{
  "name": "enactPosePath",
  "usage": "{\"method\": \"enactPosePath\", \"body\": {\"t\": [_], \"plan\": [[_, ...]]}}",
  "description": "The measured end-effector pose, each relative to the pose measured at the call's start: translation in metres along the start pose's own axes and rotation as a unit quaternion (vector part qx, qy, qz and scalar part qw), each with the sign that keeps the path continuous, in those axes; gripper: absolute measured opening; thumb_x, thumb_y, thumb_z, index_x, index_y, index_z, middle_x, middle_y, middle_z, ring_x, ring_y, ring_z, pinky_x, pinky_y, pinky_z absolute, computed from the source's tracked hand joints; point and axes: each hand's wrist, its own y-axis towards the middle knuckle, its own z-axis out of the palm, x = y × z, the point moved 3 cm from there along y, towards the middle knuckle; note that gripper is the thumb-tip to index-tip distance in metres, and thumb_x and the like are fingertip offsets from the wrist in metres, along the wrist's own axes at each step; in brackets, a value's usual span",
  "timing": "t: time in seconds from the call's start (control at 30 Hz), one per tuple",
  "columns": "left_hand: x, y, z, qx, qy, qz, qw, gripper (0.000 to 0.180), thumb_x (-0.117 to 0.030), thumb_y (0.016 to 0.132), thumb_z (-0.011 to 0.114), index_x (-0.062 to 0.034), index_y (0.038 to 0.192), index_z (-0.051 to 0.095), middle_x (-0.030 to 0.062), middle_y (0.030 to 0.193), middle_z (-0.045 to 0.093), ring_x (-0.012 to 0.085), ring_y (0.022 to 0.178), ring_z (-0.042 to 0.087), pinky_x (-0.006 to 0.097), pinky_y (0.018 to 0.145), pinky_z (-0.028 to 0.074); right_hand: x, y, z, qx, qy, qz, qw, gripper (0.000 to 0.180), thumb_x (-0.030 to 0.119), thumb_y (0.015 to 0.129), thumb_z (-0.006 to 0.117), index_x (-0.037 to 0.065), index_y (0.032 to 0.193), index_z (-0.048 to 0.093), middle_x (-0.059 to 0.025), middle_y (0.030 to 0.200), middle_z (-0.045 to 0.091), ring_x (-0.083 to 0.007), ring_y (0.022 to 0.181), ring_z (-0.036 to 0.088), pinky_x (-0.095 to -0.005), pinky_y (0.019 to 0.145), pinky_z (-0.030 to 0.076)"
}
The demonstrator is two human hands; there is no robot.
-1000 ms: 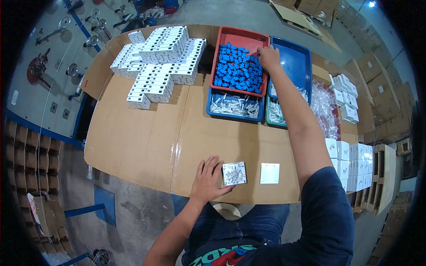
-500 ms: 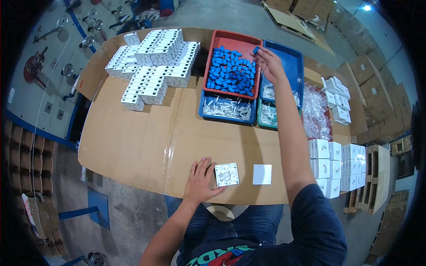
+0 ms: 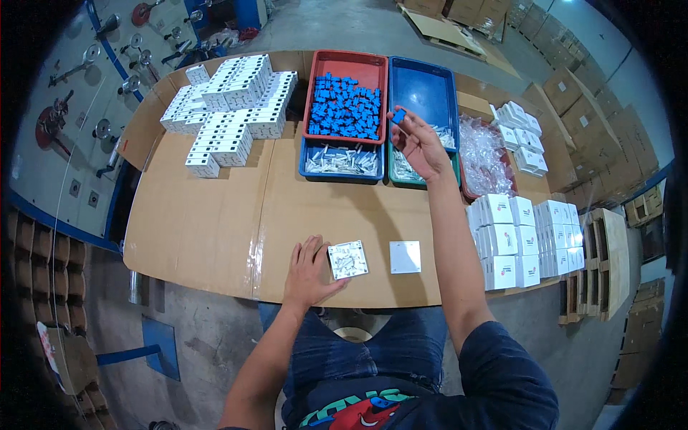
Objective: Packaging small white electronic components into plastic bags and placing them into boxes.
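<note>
My right hand [image 3: 421, 147] is raised over the right-hand trays, with a small blue plastic piece [image 3: 399, 115] pinched between thumb and fingertips. More blue pieces [image 3: 344, 107] of this kind lie heaped in a red tray [image 3: 313, 64]. My left hand [image 3: 308, 274] rests on the cardboard, fingers spread, at the left side of a shallow square white box [image 3: 348, 259]. Small white and grey parts fill that box; they are too small to name. To its right lies a flat white square plate [image 3: 405, 256].
Blue trays [image 3: 423, 61] and a green tray [image 3: 414, 183] hold small pale parts. Clear plastic bags [image 3: 481, 154] fill a red tray at the right. White boxes stand stacked at the far left [image 3: 229, 122] and right [image 3: 502, 240] of the cardboard-covered table [image 3: 193, 222].
My right hand has come back toward me from the red tray's right edge, still pinching the blue piece. My left hand stays beside the white box. The whole view has shifted slightly.
</note>
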Motion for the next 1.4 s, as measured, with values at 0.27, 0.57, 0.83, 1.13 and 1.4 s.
{"method": "enactPosePath", "body": {"t": [0.27,0.57,0.83,1.13,1.4], "plan": [[0.006,-0.013,0.013,0.010,0.005,-0.012,1.000,0.090,-0.061,0.075,0.075,-0.0046,0.140,0.051,0.0181,0.150,0.044,0.0327,0.145,0.036,0.054,0.121,0.023,-0.038,-0.063,-0.036,-0.050,0.006,0.009,0.999,0.037,0.013,0.103,0.055,0.002,0.138,0.054,-0.0165,0.129,0.064,-0.0176,0.105,0.066,-0.0302,0.099,0.054],[0.005,-0.004,0.006,-0.009,0.005,0.003,1.000,0.091,-0.064,0.076,0.072,-0.0025,0.140,0.050,0.0175,0.150,0.043,0.0317,0.145,0.034,0.051,0.123,0.021,-0.097,-0.178,-0.073,-0.134,0.167,0.045,0.976,0.031,0.017,0.103,0.059,0.000,0.128,0.058,-0.0199,0.134,0.059,-0.0227,0.108,0.066,-0.0317,0.098,0.056],[0.004,-0.005,0.006,-0.013,0.001,0.011,1.000,0.091,-0.066,0.077,0.070,-0.0015,0.139,0.052,0.0170,0.148,0.044,0.0303,0.144,0.036,0.051,0.123,0.022,-0.128,-0.208,-0.042,-0.203,0.057,0.056,0.976,0.035,0.012,0.101,0.062,0.000,0.132,0.056,-0.0203,0.128,0.063,-0.0220,0.111,0.066,-0.0301,0.098,0.056],[0.006,-0.006,0.004,-0.020,-0.003,0.007,1.000,0.091,-0.066,0.077,0.070,-0.0026,0.139,0.052,0.0167,0.149,0.043,0.0309,0.144,0.036,0.051,0.122,0.022,-0.146,-0.174,0.022,-0.104,-0.379,0.025,0.919,0.041,0.001,0.087,0.074,0.000,0.127,0.064,-0.0111,0.118,0.068,-0.0207,0.113,0.065,-0.0336,0.099,0.051],[0.006,-0.006,0.005,-0.015,-0.020,0.004,1.000,0.091,-0.063,0.075,0.074,-0.0041,0.140,0.050,0.0169,0.151,0.043,0.0312,0.145,0.035,0.053,0.122,0.022,-0.160,-0.164,0.057,-0.005,-0.612,0.011,0.791,0.036,0.004,0.084,0.072,0.002,0.120,0.066,-0.0142,0.112,0.068,-0.0302,0.106,0.067,-0.0355,0.090,0.052]]}}
